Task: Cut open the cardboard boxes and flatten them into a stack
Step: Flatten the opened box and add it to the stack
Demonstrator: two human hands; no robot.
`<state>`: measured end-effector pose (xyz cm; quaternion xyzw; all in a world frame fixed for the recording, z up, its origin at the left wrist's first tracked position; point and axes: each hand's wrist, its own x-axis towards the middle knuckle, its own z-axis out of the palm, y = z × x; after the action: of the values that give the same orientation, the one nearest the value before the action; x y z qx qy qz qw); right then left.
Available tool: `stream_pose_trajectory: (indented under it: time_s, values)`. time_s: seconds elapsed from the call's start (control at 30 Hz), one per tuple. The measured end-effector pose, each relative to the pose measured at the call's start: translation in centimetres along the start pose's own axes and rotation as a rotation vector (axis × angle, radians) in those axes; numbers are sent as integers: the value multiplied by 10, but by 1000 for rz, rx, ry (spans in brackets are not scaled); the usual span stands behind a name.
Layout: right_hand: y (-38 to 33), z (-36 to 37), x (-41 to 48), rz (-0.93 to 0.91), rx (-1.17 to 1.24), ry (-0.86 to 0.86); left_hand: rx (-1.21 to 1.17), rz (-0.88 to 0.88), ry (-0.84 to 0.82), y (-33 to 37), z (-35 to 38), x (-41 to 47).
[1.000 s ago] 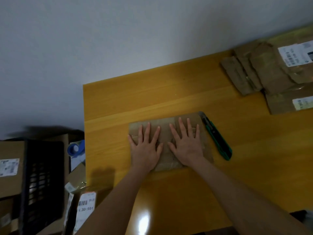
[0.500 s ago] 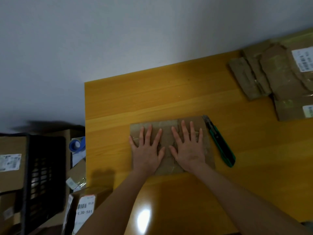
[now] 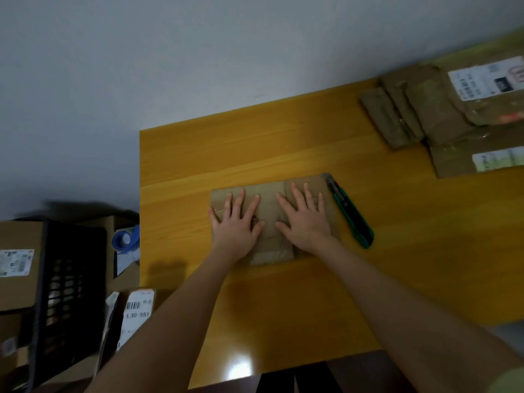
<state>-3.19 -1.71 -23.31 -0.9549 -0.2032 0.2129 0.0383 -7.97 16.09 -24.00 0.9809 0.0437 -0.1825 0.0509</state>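
A flattened brown cardboard box [image 3: 268, 207] lies in the middle of the yellow wooden table [image 3: 283, 143]. My left hand [image 3: 236, 225] presses flat on its left half, fingers spread. On the right half rests my right hand [image 3: 304, 219], palm down and fingers apart. A green and black utility knife [image 3: 350, 212] lies on the table just right of the box, touching neither hand. A stack of flattened cardboard boxes [image 3: 442, 120] with white labels sits at the table's far right corner.
Left of the table, lower down, stand a black plastic crate [image 3: 68, 290], several labelled cardboard boxes [image 3: 17, 268] and a blue tape roll [image 3: 124, 239]. Bare tabletop lies behind the box and to its right. The table's left edge runs near x 495.
Both hands stay pressed flat on the flattened box, a little further apart than before. The view has shifted slightly; the knife and the stack have not moved on the table.
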Motion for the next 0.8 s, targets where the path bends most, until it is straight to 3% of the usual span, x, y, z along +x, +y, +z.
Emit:
stream_pose_trajectory:
  time_s: [0.1, 0.2, 0.3, 0.43, 0.8]
  values:
    - [9, -9, -33, 201, 126, 108, -157, -85, 50, 3, -14, -11]
    - [10, -11, -65, 419, 225, 112, -444, -360, 107, 9, -23, -36]
    - [6, -18, -77, 527, 406, 21, -735, -503, 76, 7, -29, -47]
    - [5, -21, -91, 581, 648, 66, -855, -618, 146, 1, -36, -56]
    - [58, -69, -129, 547, 800, 203, -920, -537, 266, 62, -82, -65]
